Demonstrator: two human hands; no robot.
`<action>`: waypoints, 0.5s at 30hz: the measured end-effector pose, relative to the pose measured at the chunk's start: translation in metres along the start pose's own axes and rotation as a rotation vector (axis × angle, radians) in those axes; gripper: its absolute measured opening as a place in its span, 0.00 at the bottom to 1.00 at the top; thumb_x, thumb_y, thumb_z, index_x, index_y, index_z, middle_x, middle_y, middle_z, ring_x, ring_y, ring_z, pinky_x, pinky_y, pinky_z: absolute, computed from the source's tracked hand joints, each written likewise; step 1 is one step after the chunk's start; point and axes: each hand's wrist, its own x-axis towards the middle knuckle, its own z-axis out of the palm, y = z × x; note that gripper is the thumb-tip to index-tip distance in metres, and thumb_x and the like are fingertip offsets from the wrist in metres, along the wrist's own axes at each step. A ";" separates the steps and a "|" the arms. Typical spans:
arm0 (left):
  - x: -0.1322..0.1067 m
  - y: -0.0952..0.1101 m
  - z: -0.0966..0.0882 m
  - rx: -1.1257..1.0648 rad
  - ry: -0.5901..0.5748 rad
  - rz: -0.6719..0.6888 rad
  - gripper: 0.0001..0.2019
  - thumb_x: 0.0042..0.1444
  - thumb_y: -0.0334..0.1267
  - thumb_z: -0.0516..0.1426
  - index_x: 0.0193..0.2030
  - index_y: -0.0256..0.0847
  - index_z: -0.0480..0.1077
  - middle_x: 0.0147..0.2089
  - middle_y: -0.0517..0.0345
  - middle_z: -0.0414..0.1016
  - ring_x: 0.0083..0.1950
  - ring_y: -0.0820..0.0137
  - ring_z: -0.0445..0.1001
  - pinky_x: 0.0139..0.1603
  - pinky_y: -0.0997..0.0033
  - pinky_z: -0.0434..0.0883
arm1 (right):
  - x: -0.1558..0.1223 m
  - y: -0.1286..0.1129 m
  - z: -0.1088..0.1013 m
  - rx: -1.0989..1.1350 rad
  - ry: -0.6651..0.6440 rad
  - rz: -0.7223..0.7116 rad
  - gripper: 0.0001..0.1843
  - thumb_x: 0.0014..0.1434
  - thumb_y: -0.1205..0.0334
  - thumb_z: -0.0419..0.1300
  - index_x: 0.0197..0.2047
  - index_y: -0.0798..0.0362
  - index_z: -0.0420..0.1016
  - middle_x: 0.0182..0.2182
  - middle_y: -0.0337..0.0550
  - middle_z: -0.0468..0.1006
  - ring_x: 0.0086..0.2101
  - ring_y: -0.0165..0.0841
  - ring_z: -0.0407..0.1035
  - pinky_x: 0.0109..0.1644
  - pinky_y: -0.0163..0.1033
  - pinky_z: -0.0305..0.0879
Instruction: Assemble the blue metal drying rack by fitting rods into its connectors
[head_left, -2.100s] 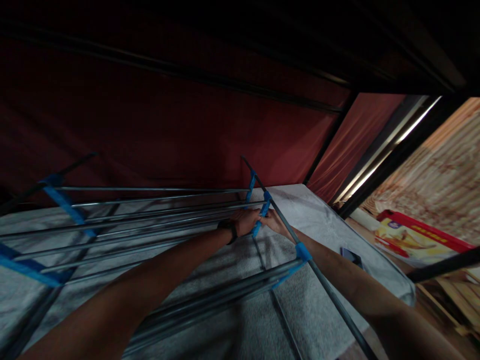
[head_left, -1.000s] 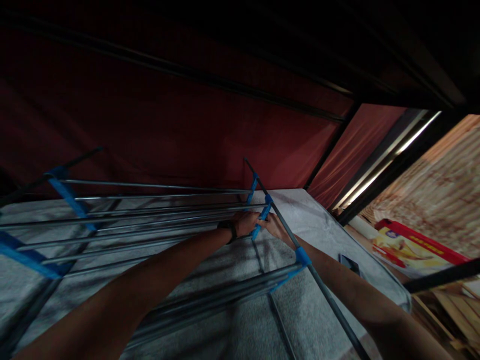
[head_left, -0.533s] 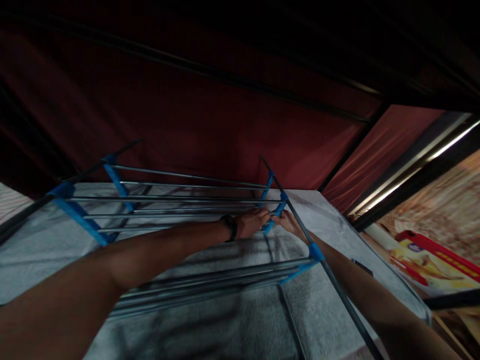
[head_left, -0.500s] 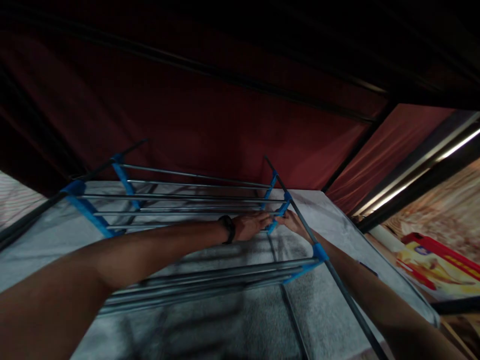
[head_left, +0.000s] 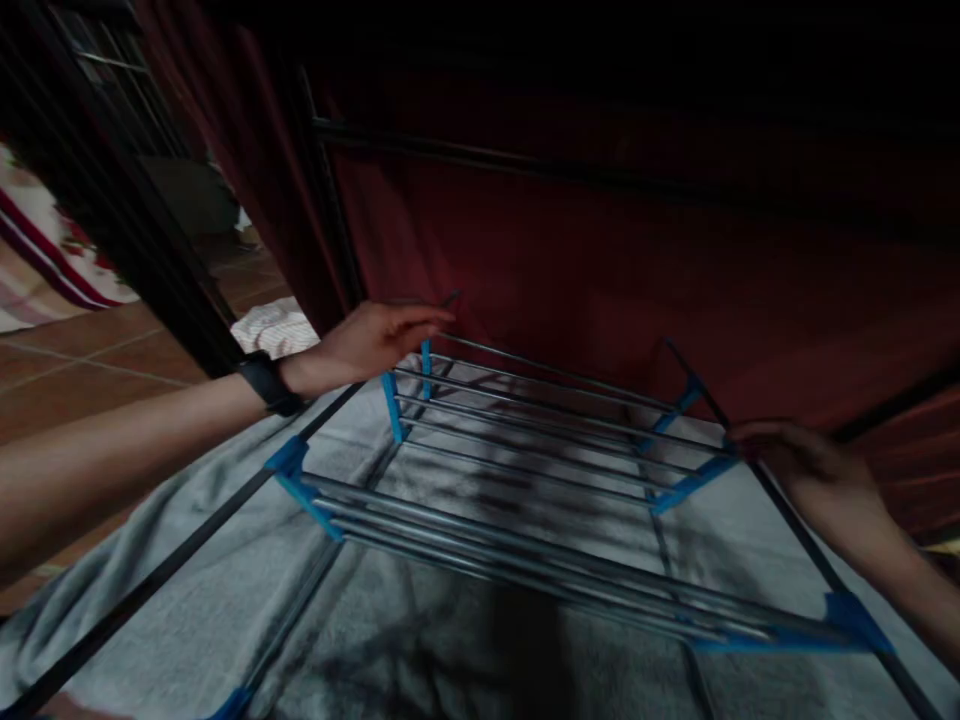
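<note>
A rack of silver metal rods [head_left: 525,420] with blue plastic connectors [head_left: 394,405] lies on a pale grey fabric floor [head_left: 420,640]. My left hand [head_left: 371,340], with a black watch [head_left: 266,382] on its wrist, is stretched out. Its fingers are extended toward the tip of the rack's far left post [head_left: 450,297]. My right hand [head_left: 799,460] rests on the rack's dark right side pole [head_left: 832,580], just beside a blue connector [head_left: 701,475]. Its fingers look curled over that pole, though the light is dim.
Dark red fabric walls [head_left: 600,260] close the back and right. A black frame pole [head_left: 150,250] stands at the left. Beyond it are terracotta floor tiles [head_left: 90,340], a striped cloth [head_left: 45,250] and a white patterned cloth [head_left: 274,325].
The view has swung left. My left hand left the right-hand blue connector and crossed to the rack's far left post. My right hand stays at the right side pole.
</note>
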 end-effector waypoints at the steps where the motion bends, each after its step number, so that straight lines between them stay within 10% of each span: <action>1: -0.005 -0.018 -0.004 -0.019 0.123 -0.084 0.21 0.66 0.49 0.53 0.59 0.42 0.74 0.52 0.53 0.80 0.51 0.61 0.77 0.53 0.65 0.71 | -0.003 -0.016 0.016 0.038 -0.145 -0.048 0.17 0.64 0.47 0.53 0.44 0.46 0.78 0.43 0.47 0.82 0.44 0.45 0.77 0.53 0.50 0.72; 6: -0.045 -0.099 0.014 -0.228 0.240 -0.518 0.20 0.60 0.36 0.55 0.58 0.32 0.70 0.44 0.53 0.79 0.41 0.67 0.73 0.40 0.67 0.72 | -0.022 -0.045 0.123 0.016 -0.827 -0.314 0.22 0.66 0.52 0.54 0.59 0.49 0.76 0.58 0.48 0.77 0.57 0.44 0.71 0.64 0.50 0.65; 15: -0.112 -0.138 0.094 -0.319 -0.004 -0.814 0.18 0.66 0.42 0.53 0.48 0.27 0.75 0.44 0.53 0.78 0.37 0.74 0.74 0.44 0.74 0.74 | -0.017 -0.017 0.264 -0.338 -0.855 -0.378 0.37 0.54 0.71 0.55 0.68 0.56 0.66 0.67 0.58 0.65 0.67 0.50 0.57 0.71 0.54 0.53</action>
